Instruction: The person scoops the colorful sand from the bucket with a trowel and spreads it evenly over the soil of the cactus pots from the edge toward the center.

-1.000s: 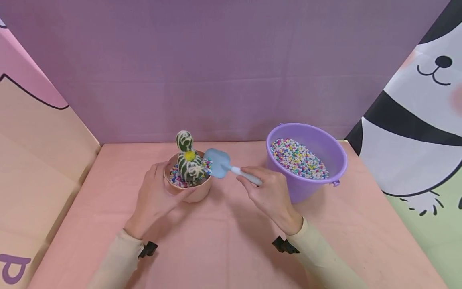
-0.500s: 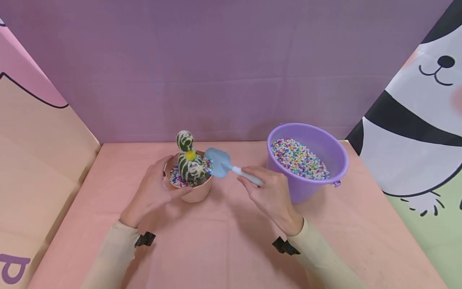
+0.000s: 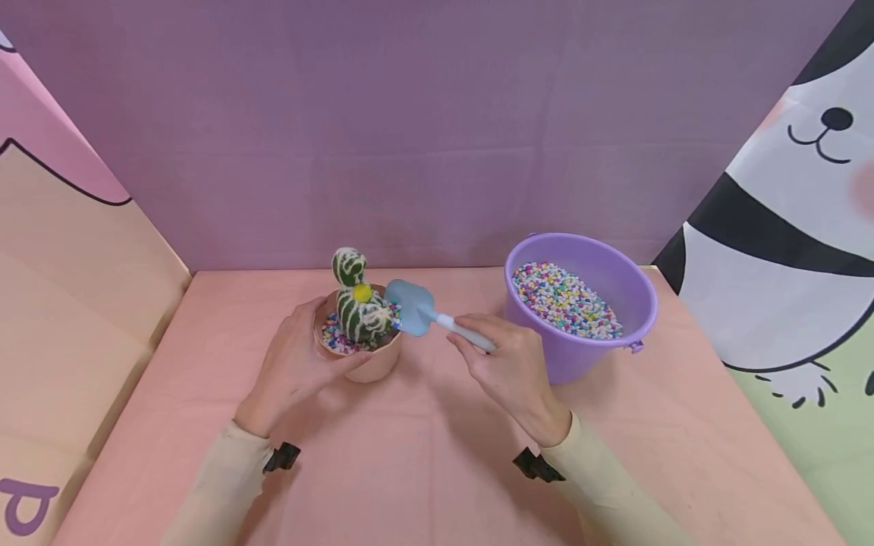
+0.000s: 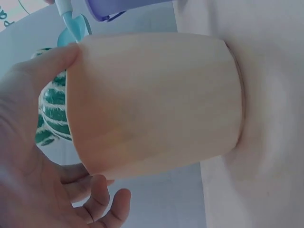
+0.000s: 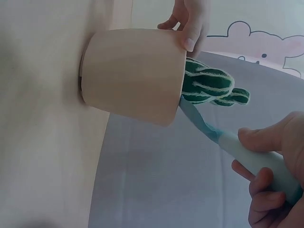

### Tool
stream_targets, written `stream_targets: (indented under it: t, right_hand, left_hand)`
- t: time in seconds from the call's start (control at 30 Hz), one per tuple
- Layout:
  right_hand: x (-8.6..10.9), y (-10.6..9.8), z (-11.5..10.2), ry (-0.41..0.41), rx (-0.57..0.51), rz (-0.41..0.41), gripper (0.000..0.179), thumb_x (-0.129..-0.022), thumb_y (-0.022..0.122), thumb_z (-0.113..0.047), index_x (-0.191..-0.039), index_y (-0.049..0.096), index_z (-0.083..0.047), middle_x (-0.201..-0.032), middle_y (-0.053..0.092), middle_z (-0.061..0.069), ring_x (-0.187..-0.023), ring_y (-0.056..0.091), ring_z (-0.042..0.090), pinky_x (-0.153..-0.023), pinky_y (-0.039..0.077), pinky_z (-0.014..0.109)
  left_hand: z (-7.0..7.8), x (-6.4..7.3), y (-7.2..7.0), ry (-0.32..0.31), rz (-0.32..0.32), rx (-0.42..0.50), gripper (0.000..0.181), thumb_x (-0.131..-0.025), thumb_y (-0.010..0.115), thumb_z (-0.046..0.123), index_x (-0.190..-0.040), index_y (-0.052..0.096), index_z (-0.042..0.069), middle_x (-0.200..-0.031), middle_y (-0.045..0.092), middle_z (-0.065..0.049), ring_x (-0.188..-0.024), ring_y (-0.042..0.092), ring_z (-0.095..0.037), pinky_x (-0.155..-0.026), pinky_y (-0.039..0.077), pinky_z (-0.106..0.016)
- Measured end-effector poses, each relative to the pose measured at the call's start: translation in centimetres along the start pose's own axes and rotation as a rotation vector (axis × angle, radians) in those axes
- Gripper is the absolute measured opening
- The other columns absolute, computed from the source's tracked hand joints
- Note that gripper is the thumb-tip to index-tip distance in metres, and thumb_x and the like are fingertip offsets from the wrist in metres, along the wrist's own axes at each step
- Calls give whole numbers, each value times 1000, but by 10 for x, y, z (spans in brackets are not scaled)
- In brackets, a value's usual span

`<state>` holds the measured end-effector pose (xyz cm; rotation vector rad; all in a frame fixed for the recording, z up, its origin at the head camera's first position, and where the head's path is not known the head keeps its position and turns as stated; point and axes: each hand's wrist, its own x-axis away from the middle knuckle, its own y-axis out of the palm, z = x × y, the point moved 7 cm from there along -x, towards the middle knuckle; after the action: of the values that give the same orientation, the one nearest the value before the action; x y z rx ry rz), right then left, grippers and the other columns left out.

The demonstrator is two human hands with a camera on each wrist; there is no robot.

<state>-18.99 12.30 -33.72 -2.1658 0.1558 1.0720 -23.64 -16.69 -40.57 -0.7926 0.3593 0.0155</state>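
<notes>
A green felt-like cactus [image 3: 356,312] with white stripes and a yellow flower stands in a peach flowerpot [image 3: 375,368], among multicoloured pebbles [image 3: 334,337]. My left hand [image 3: 290,368] holds the pot at its rim from the left, thumb on the near side; in the left wrist view the thumb [image 4: 52,64] lies at the rim and several fingers curl near the opposite side. My right hand [image 3: 512,364] grips the pale handle of a blue toy shovel [image 3: 413,307]. The shovel's blade tip rests at the pot's right rim, as the right wrist view also shows.
A purple bucket [image 3: 563,360] partly filled with the same kind of pebbles [image 3: 563,299] stands to the right, behind my right hand. The pink tabletop [image 3: 382,462] meets a purple backdrop [image 3: 423,152]. Printed panels flank both sides.
My left hand shifts a little on the pot, moving slightly left and then back right. The right hand and shovel stay almost still at the rim.
</notes>
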Motion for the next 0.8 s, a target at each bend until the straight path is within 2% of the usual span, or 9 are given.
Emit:
stream_targets:
  t: [0.37,0.6,0.8]
  right_hand:
    - [2,-1,-2,-47,3,24,27,-79,93,-9,-104,85,-5,-100,84,8,-89,82,23,-74,65,39]
    - [3,0,-1,-54,3,12,26,-79,93,-8,-104,85,-5,-100,84,8,-89,82,23,-75,65,39]
    - [3,0,-1,-71,12,19,26,-80,92,-8,-104,85,-5,-100,84,8,-91,82,23,-78,65,39]
  left_hand:
    - [5,5,0,-34,43,-47,94,-72,92,65,-144,58,14,-132,67,-10,-122,63,-33,-101,52,-55]
    - [6,10,3,-113,78,-99,109,-72,85,76,-155,49,14,-140,60,-13,-126,60,-36,-99,53,-56]
    - [9,16,5,-170,127,-141,109,-73,84,76,-154,47,13,-139,59,-11,-124,61,-36,-93,56,-55]
